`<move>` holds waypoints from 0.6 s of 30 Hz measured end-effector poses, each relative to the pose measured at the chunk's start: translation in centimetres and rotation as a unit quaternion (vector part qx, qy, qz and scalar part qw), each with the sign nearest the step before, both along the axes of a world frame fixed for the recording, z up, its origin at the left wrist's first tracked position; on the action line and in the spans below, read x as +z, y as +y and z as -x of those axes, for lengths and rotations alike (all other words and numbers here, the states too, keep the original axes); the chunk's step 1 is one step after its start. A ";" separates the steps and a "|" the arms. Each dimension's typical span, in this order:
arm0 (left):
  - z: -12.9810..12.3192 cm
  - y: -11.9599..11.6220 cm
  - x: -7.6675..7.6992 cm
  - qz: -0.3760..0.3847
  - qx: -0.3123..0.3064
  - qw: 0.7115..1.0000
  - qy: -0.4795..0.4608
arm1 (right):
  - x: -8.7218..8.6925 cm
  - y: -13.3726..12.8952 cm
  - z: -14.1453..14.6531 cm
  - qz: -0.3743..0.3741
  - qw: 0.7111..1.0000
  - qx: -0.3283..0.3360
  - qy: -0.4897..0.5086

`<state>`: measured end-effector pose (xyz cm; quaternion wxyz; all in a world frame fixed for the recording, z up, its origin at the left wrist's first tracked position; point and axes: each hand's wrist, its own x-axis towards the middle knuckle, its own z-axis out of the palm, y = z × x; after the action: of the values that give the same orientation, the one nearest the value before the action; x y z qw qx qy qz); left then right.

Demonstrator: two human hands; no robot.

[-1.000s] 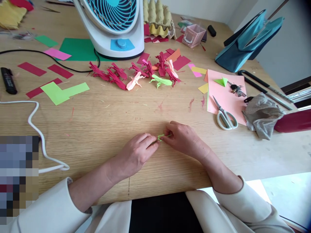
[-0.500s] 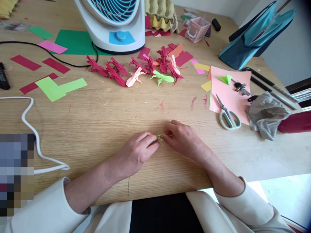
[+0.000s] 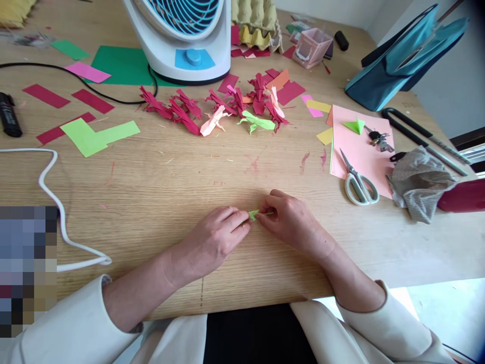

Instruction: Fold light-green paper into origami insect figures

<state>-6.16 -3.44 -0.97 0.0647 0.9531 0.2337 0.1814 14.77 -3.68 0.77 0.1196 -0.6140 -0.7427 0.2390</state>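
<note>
A small folded piece of light green paper (image 3: 253, 215) is pinched between both hands just above the wooden table, mostly hidden by the fingers. My left hand (image 3: 220, 232) grips its left end between thumb and fingers. From the other side, my right hand (image 3: 290, 217) pinches the right end, where a thin green strip shows at the fingertips. Beyond the hands lies a row of folded paper figures: several dark red ones (image 3: 185, 117), a pale pink one (image 3: 214, 121) and a light green one (image 3: 257, 121).
Scissors (image 3: 359, 187) rest partly on a pink sheet (image 3: 364, 156) with keys (image 3: 380, 139). A fan (image 3: 189, 60) stands behind the figures. Light green paper (image 3: 85, 139) and red strips (image 3: 45, 96) lie left, near a white cable (image 3: 60, 217). A blue bag (image 3: 386, 65) stands at the back right.
Slightly more of the green paper shows between my fingertips, and my right hand sits a little farther right. The whole view has shifted slightly.
</note>
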 end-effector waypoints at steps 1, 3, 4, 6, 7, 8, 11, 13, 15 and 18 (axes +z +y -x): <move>0.0 0.0 0.1 0.004 -0.001 1.000 0.004 | 0.0 -0.1 0.1 -0.008 1.000 -0.001 -0.004; 0.1 0.1 0.1 0.012 -0.004 1.000 0.011 | 0.2 -0.2 0.4 -0.020 1.000 -0.001 -0.013; 0.1 0.1 0.2 0.014 -0.005 1.000 0.012 | 0.2 -0.3 0.5 -0.021 1.000 0.000 -0.014; 0.1 0.1 0.2 0.015 -0.006 1.000 0.009 | 0.3 -0.3 0.5 -0.012 1.000 0.002 -0.007; 0.1 0.1 0.2 0.015 -0.005 1.000 0.006 | 0.4 -0.3 0.5 -0.006 1.000 0.002 0.000; 0.1 0.1 0.1 0.014 -0.004 1.000 0.003 | 0.3 -0.3 0.5 -0.002 1.000 0.003 0.006; 0.0 0.1 0.1 0.012 -0.002 1.000 -0.001 | 0.1 -0.4 0.3 -0.004 1.000 0.014 0.020; 0.0 0.1 0.1 0.011 -0.002 1.000 -0.001 | -0.2 -0.5 0.2 -0.021 0.999 0.029 0.024; -0.1 0.0 0.1 0.011 -0.001 1.000 0.002 | -0.4 -0.7 0.2 -0.048 0.998 0.046 0.023; -0.1 0.0 0.0 0.003 0.002 1.000 0.004 | -0.5 -1.0 0.2 -0.080 0.995 0.063 0.024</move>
<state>-6.04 -3.41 -0.93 0.0665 0.9530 0.2367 0.1769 14.53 -4.66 0.29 0.1708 -0.5486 -0.7934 0.2010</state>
